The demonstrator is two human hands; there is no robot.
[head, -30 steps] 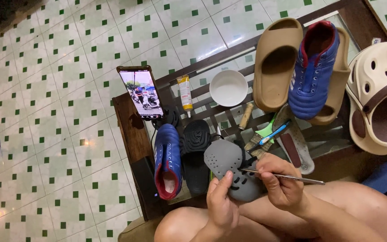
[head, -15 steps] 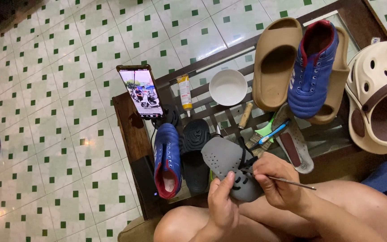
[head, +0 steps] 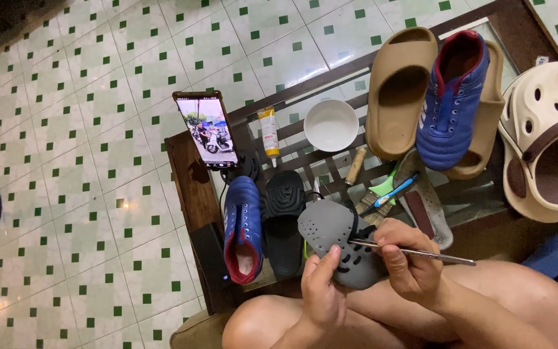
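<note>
Grey clog (head: 337,242) — left hand (head: 323,294) steadies, right hand (head: 407,262) holds metal tool (head: 421,253).

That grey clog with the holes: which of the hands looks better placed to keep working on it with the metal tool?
Probably the right hand: it grips the thin metal tool, tip at the grey clog. The left hand only steadies it.

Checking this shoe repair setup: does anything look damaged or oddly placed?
The blue shoe lies stacked across two tan slides, not flat on the bench. The grey clog in the left hand shows no clear damage.
</note>
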